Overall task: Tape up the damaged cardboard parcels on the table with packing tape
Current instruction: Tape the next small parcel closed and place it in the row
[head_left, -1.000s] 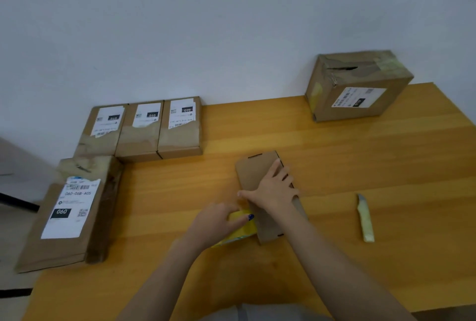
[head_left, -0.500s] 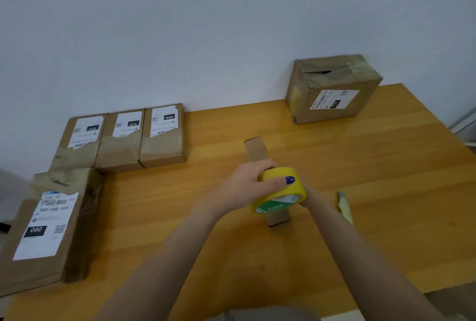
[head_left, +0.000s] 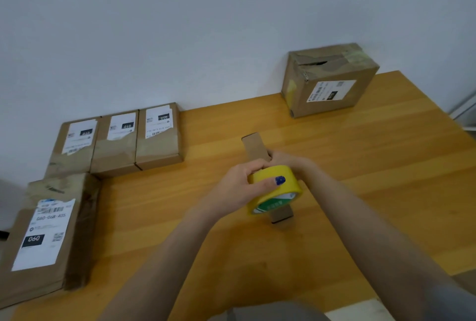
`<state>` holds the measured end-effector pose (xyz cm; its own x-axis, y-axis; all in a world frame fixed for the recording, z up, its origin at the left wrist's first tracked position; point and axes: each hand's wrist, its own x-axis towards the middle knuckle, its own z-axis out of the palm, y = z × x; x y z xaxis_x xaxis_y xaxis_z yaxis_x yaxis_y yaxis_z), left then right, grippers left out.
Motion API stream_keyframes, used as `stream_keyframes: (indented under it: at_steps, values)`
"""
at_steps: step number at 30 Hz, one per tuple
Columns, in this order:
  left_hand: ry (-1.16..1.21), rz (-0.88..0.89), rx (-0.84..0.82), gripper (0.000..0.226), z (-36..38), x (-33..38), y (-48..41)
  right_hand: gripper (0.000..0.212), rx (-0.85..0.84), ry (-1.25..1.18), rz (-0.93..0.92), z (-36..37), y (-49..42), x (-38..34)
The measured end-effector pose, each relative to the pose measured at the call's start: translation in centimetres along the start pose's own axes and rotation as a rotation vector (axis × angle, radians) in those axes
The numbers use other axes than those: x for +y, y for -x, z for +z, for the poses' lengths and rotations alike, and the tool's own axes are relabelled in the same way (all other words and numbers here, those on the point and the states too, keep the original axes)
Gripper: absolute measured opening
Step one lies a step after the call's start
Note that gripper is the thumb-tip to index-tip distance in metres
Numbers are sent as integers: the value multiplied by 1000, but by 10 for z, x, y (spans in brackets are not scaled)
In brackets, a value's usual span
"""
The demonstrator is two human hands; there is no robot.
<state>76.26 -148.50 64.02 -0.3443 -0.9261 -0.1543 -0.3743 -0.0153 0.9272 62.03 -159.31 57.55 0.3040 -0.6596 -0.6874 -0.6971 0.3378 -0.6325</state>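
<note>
Left hand (head_left: 239, 187): closed round the yellow tape roll (head_left: 292, 187). Thumb (head_left: 273, 182), blue nail, lies flat across the roll's outer face; the other fingers curl over its far side. The roll is off the table (head_left: 360, 166), tilted, its green-and-white core label facing down towards me.

Right hand (head_left: 288, 162): just behind the roll and mostly hidden by it. Knuckles show, resting against the small cardboard parcel (head_left: 253, 147). I cannot tell how far my fingers are closed or whether they clasp the parcel or only press it.

Small parcel: mid-table, directly under and behind the roll. It shows as a narrow brown strip, with its far end sticking out past my right hand and its near end below the roll.

Around it: three flat labelled parcels (head_left: 116, 140) side by side at the back left against the wall. A longer labelled parcel (head_left: 46, 233) sits at the left edge. A taller box (head_left: 332, 81) with a torn top stands at the back right.
</note>
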Motion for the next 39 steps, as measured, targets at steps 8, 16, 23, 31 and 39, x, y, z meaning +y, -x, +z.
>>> stream_keyframes:
  at_steps: [8, 16, 23, 31, 39]
  values:
    - [-462, 16, 7, 20, -14, 0, 8, 49, -7, -110, -27, -11, 16, 8]
    - [-314, -141, 39, 44, -23, -27, 19, 59, -9, -92, 5, -10, 17, 8]
    - [-252, -211, 27, 31, -19, -47, 17, 57, -30, -95, -26, -10, 21, 6]
    - [-261, -237, 35, 20, -2, -53, 7, 55, 108, -75, -85, 6, 35, 14]
    - [-296, -229, 70, 37, 1, -54, 8, 72, 830, 444, -144, 60, 45, 29]
